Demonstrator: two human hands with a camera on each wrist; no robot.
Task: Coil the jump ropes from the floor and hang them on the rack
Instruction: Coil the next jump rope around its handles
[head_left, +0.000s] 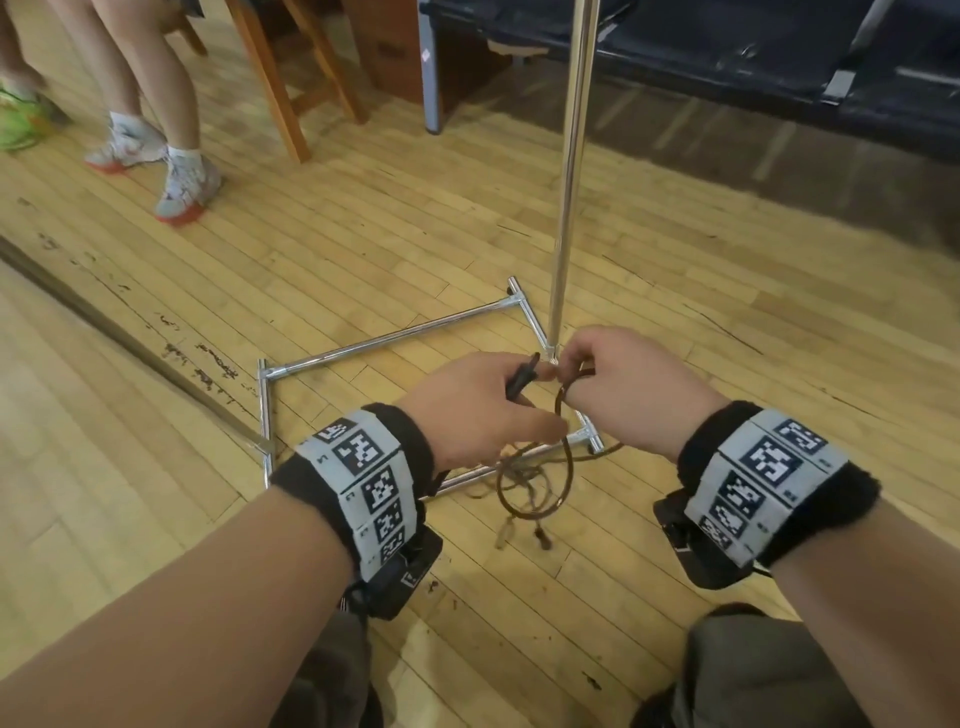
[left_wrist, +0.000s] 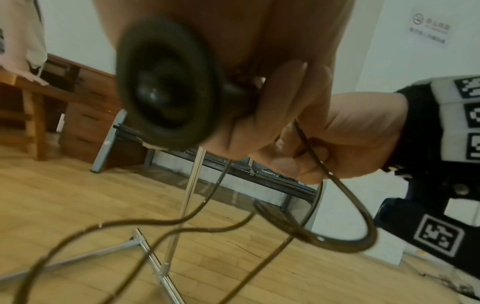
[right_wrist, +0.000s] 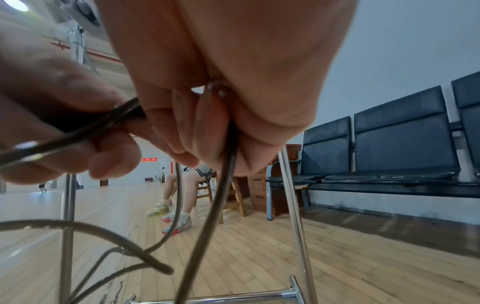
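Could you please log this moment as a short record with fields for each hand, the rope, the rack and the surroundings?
left hand: grips the black handle of the jump rope
right hand: pinches the brown cord close to the left hand
jump rope: loose loops hang below the hands, not yet a neat coil
rack: chrome upright on a rectangular base, on the wooden floor
surroundings: dark bench seats by the wall; a seated person's legs at upper left

Brown jump rope (head_left: 563, 470), chrome rack (head_left: 569, 171), black-and-white patterned wristbands (head_left: 363, 478).
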